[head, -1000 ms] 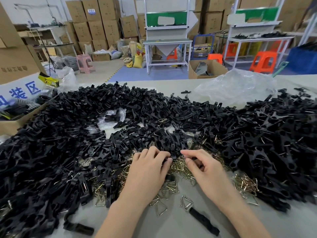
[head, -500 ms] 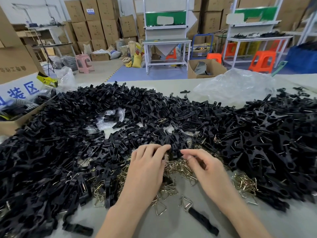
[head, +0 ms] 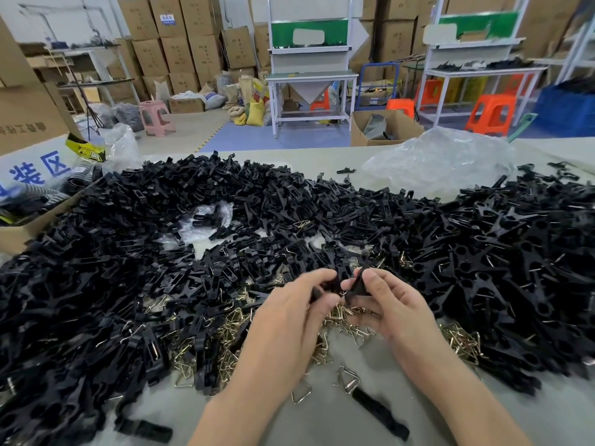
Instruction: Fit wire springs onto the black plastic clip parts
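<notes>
Clip parts (head: 356,286), two held, countless heaped

Cartons (head: 180,43) are stacked high at the back. White workbenches (head: 310,75) are set on a blue floor (head: 273,140), with orange stools (head: 491,114) and a pink stool (head: 156,117) placed nearby.

The clip parts (head: 96,284) lie heaped on the table (head: 322,426) in a broad arc from 8 o'clock round through 12 to 4 o'clock. Inside the arc, at the centre, the wire springs (head: 225,336) spread over the table, partly under the heap. Above them the left hand (head: 289,326) and right hand (head: 396,313) meet, each pinching a clip part (head: 357,284). A single loose part (head: 380,413) lies at 6 o'clock. A plastic bag (head: 441,162) sits behind the heap at 1 o'clock, an open carton (head: 19,233) at 10 o'clock. Beyond the table, a workbench (head: 309,78) stands at 12, with stacked cartons (head: 180,43) at 11.
</notes>
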